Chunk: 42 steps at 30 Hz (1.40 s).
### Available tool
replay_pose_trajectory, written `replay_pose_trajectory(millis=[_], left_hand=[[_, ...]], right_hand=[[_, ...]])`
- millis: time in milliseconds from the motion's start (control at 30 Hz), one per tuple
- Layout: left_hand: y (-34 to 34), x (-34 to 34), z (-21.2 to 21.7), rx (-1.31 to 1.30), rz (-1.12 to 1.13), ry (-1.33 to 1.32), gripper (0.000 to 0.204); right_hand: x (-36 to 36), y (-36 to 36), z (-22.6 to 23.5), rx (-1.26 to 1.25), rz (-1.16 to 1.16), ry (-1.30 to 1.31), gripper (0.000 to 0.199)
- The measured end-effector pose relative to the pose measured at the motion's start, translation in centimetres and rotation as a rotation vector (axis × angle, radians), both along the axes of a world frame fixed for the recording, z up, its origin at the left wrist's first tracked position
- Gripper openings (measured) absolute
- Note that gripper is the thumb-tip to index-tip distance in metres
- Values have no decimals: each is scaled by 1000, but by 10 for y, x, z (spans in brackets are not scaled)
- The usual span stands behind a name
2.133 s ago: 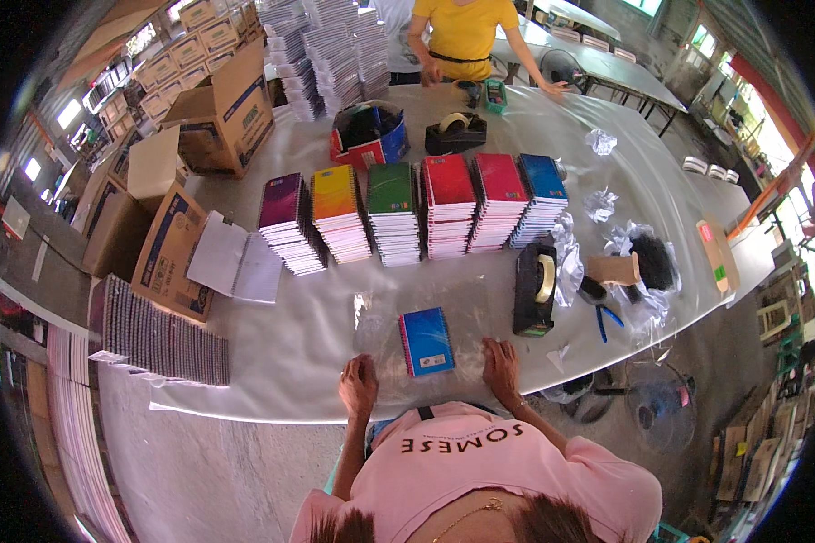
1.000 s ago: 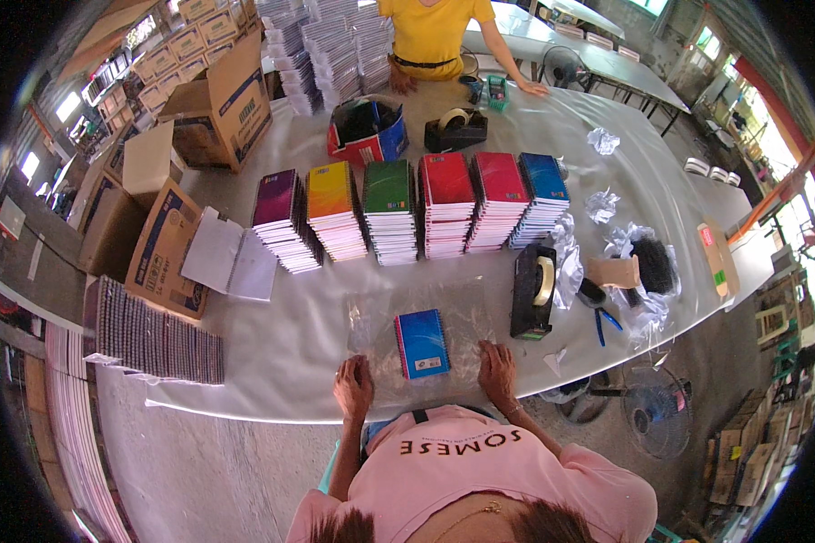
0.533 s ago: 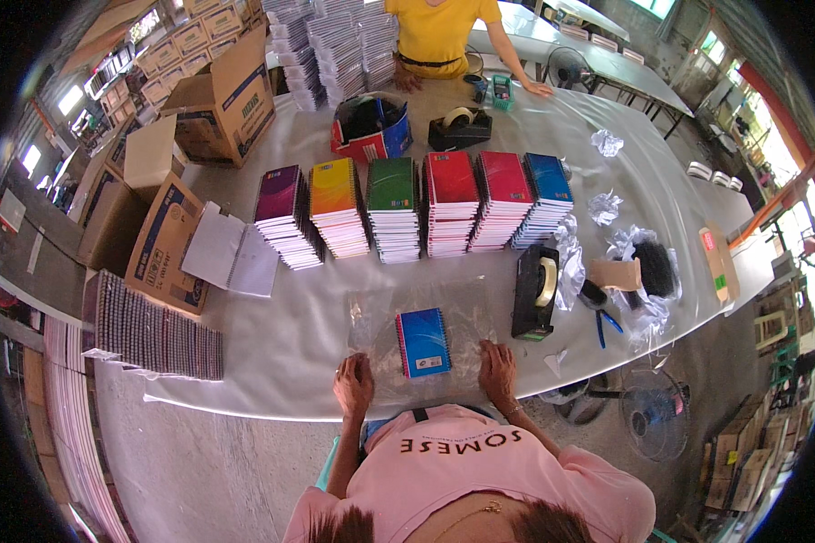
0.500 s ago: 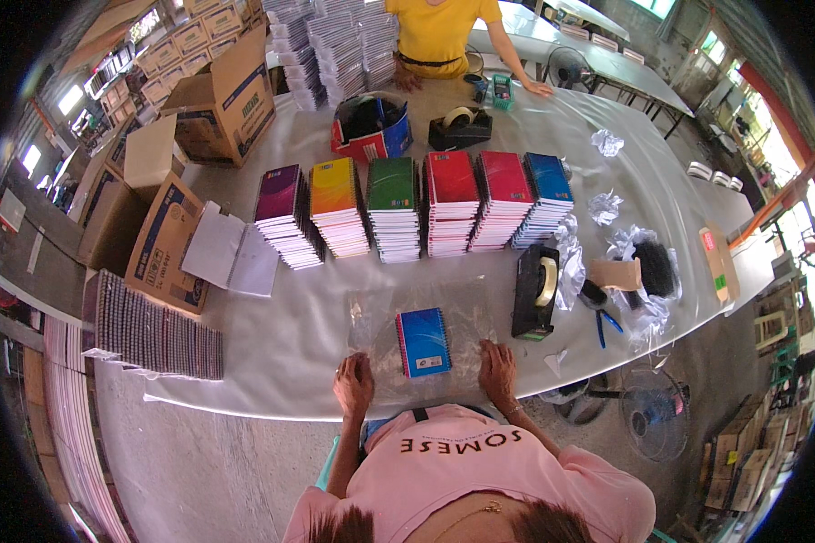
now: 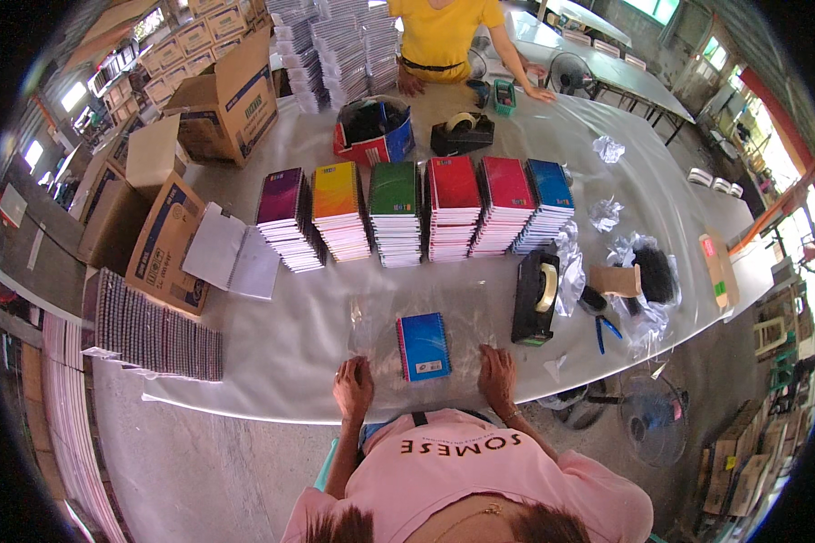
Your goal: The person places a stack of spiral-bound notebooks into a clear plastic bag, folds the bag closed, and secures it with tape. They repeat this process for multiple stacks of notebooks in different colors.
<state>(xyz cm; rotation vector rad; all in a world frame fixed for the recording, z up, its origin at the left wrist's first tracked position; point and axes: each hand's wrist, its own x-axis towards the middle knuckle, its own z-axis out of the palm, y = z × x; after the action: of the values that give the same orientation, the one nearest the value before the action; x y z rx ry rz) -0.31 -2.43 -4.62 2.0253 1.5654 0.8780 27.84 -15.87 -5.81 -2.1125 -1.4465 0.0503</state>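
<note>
A blue spiral notebook (image 5: 423, 346) lay flat near the front edge of the bench (image 5: 281, 353), between the person's two hands, with a clear plastic sheet (image 5: 473, 312) spreading out around it. The left hand (image 5: 353, 387) rested at the sheet's near left edge and the right hand (image 5: 497, 380) at its near right edge, both apart from the notebook. The fingers of each hand were curled down; whether they pinched the plastic or only pressed on it, I could not tell.

The step in hand looked like holding the sheet spread and lining it up with the notebook. The next move seemed to call for a sure hold on both edges, so that the plastic would come up without creasing or shifting the notebook. A tape dispenser (image 5: 526, 312) stood just beyond the right hand, within easy reach.

The plastic's outline was hard to follow against the pale bench, and it was unclear whether the notebook lay on the sheet or inside a fold. Beyond the row of notebook stacks (image 5: 396, 217), a person in yellow (image 5: 439, 41) was cut off by the upper edge.
</note>
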Motion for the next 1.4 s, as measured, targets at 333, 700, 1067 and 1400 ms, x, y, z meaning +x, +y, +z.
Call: replay_pose_trajectory(millis=[333,700,1067,1400], left_hand=[[-1,-4,-2,-32,-13,19,18],[-1,0,1,2,-13,11,16],[-1,0,-1,29,-4,26,15],[0,0,1,-6,-5,40,14]], right_hand=[[-1,-1,-6,4,-23,76,28],[-1,-2,-3,-10,-24,104,28],[-1,-1,4,-15,-8,48,28],[1,-1,-3,-2,-16,54,28]])
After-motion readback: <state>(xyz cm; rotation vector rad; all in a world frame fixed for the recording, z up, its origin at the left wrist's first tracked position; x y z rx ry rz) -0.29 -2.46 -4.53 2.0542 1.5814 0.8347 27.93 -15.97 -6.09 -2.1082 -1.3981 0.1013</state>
